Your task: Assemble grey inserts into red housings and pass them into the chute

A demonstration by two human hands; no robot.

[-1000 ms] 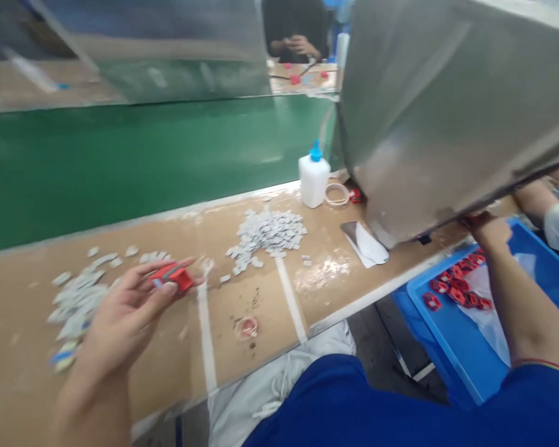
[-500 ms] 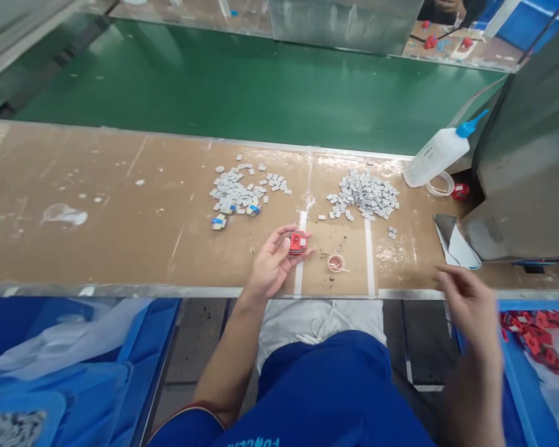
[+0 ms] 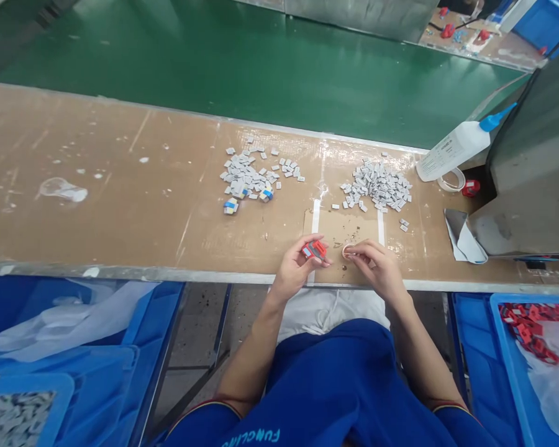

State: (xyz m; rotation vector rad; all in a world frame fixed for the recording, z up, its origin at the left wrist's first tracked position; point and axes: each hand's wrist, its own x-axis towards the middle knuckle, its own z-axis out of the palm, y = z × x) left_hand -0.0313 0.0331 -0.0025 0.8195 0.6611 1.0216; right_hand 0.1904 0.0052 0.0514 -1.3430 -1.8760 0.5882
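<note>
My left hand [image 3: 297, 268] holds a small red plastic part [image 3: 315, 250] between thumb and fingers, just above the brown bench's near edge. My right hand [image 3: 372, 266] is beside it, fingertips curled onto a little round cap [image 3: 347, 251] that sits on the bench [image 3: 121, 211]. Two heaps of small grey pieces lie further back: one heap [image 3: 251, 177] on the left with a few blue and yellow ones, the other heap [image 3: 377, 186] on the right. White tape lines mark a square around the cap.
A white glue bottle [image 3: 456, 148] with a blue tip leans at the right beside a tape ring [image 3: 451, 180] and a metal housing [image 3: 531, 174]. A green conveyor belt [image 3: 242, 68] runs behind. Blue bins stand below: one bin [image 3: 535, 347] with red parts, another bin [image 3: 23, 410] with grey pieces.
My right hand came from the blue bin at the right up to the little cap on the bench. My left hand kept the red part and shifted slightly. The view swung back over the bench.
</note>
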